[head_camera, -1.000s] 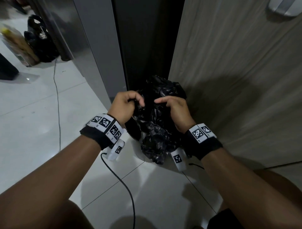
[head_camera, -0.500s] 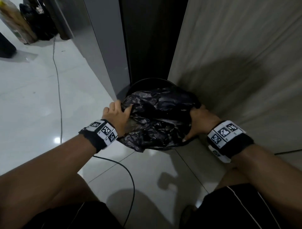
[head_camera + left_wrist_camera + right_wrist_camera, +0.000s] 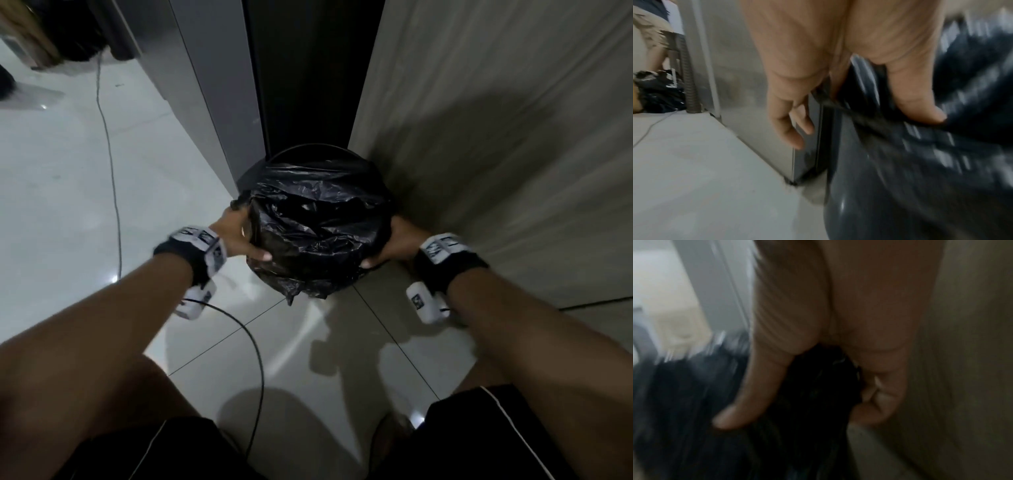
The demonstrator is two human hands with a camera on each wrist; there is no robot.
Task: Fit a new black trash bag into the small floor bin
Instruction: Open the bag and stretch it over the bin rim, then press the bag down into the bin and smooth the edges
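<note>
A second ago you held the trash bag (image 3: 318, 226) bunched above the bin (image 3: 308, 150); now it is spread over the rim — mouth stretched, far edge not yet covered; your left hand (image 3: 236, 236) and right hand (image 3: 397, 245) each pinch the bag's edge at the bin's sides, pulling down; no writing is legible — the wristband markers are blurred.

Glossy pale tile floor (image 3: 68, 192), dim light. Grey metal cabinet (image 3: 212, 85) stands left of a dark gap (image 3: 308, 68); wood-grain panel (image 3: 496, 137) right of it. Thin cable (image 3: 113, 164) crosses the floor, left of the cabinet.
</note>
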